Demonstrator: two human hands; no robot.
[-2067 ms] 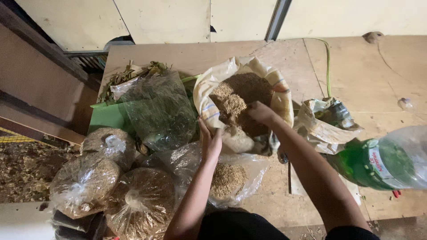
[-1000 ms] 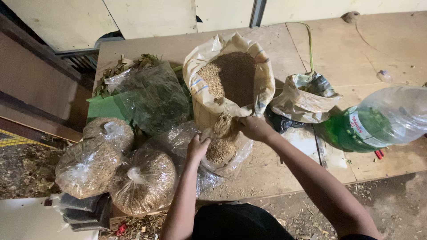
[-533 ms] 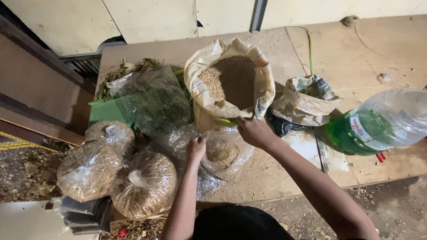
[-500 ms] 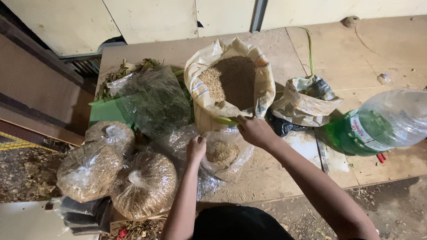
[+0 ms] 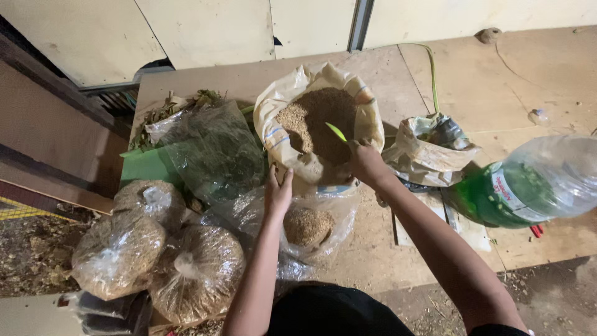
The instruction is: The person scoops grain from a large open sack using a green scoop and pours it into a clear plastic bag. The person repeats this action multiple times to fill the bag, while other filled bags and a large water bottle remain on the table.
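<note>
So there's a big pale sack (image 5: pixel 273 124) standing open on the wooden counter (image 5: pixel 373 74), rim rolled down, full of brown grainy stuff (image 5: pixel 317 115), can't really tell if it's sawdust, husk or grain. The right hand (image 5: pixel 367 163) is up at the sack's near rim, fingers closed around something with a thin yellow-green tip (image 5: pixel 336 131) poking out over the fill. Could be a scoop or a spoon handle, but most of it is hidden inside the hand so I can't say.

The left hand (image 5: pixel 278 191) is pressed against the sack's front wall, fingers spread, also right at the top edge of a clear plastic bag (image 5: pixel 317 227) sitting just below the sack. That bag has a small heap of the same brown stuff in it. Whether the hand is actually pinching the bag's mouth or just resting there, hard to make out.

To the left: a clear bag of green leaves (image 5: pixel 214 152) over a green sheet (image 5: pixel 146 168), and three tied-off bags of brown fill (image 5: pixel 161 249), the lowest ones cut off by the counter edge. Right side has a crumpled bag (image 5: pixel 429 152) and a big green plastic bottle (image 5: pixel 528 183) lying tilted, its far end out of frame.
</note>
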